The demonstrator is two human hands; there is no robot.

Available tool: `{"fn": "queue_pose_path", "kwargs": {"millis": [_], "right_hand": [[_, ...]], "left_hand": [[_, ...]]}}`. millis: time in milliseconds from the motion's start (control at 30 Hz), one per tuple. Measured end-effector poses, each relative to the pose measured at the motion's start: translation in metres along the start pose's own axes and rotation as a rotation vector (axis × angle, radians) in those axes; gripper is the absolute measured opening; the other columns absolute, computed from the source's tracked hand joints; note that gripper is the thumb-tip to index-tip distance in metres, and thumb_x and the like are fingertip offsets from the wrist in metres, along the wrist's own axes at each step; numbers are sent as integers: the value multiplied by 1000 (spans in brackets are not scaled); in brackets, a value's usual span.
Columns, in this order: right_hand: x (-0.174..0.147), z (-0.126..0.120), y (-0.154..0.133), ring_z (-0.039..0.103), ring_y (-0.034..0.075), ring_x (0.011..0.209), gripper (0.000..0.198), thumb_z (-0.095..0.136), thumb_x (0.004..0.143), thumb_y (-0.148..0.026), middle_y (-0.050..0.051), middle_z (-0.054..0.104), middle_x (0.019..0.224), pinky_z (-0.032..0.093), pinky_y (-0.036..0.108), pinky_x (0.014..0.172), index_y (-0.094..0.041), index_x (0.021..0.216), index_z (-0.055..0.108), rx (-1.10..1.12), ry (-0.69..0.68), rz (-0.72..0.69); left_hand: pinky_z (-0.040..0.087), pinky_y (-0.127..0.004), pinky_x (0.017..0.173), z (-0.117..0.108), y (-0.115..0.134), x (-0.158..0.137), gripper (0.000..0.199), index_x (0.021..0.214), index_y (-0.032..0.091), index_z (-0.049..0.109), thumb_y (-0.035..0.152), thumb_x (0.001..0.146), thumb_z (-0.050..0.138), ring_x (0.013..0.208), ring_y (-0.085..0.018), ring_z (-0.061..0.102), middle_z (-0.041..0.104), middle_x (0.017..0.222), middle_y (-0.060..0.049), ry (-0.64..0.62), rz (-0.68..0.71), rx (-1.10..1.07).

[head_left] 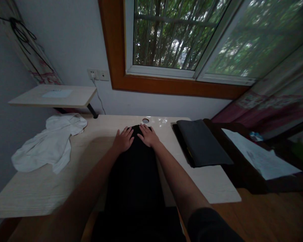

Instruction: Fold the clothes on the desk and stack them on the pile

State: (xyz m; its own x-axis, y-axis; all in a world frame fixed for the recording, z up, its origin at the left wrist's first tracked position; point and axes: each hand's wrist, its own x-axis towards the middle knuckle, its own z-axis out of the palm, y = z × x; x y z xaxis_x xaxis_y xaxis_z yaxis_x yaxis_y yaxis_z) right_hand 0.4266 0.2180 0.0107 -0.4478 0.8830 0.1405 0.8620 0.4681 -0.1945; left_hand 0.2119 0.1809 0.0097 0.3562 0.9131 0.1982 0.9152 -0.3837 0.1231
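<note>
A long black garment point(135, 174), possibly folded trousers, lies lengthwise on the pale wooden desk point(176, 181), its far end close to the round cable hole point(145, 120). My left hand point(123, 139) rests flat on the left side of that far end, fingers spread. Across from it, my right hand point(148, 135) lies flat on the right side, its fingers also apart. Both palms touch the cloth without gripping it. Toward my body the black cloth merges with my dark clothing, so its near edge cannot be made out.
A crumpled white garment point(50, 141) lies at the desk's left, below a raised shelf point(77, 98). Folded dark grey cloth point(202, 143) sits at the right. Beyond it, a dark piece of furniture point(247, 183) holds a white sheet point(261, 156). A window point(176, 37) is behind.
</note>
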Motion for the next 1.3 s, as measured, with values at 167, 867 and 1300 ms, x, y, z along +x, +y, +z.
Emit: {"fn": "queue_pose_path", "kwargs": {"millis": [167,867,1300], "right_hand": [[11,1,10,16,26,159,69,27,106,-59,6,20,171,13,56,129,-22,164,28,-7,-55,64],[-36,-17,44,38,23,151,60,29,108,-45,7,39,164,32,45,125,-19,161,35,109,159,22],[-79,-25,16,36,25,153,55,45,106,-43,7,37,165,33,50,125,-25,158,41,192,153,-200]], "left_hand": [[15,-66,126,-1,-2,1,57,160,27,36,40,105,29,157,-26,24,32,168,-5,2,-12,-6],[15,-66,125,1,-27,15,60,161,25,33,40,104,26,159,-29,19,29,169,-7,-21,-63,43],[15,-64,125,2,-31,25,58,160,26,36,41,105,27,159,-27,19,30,169,-7,-4,-74,36]]}}
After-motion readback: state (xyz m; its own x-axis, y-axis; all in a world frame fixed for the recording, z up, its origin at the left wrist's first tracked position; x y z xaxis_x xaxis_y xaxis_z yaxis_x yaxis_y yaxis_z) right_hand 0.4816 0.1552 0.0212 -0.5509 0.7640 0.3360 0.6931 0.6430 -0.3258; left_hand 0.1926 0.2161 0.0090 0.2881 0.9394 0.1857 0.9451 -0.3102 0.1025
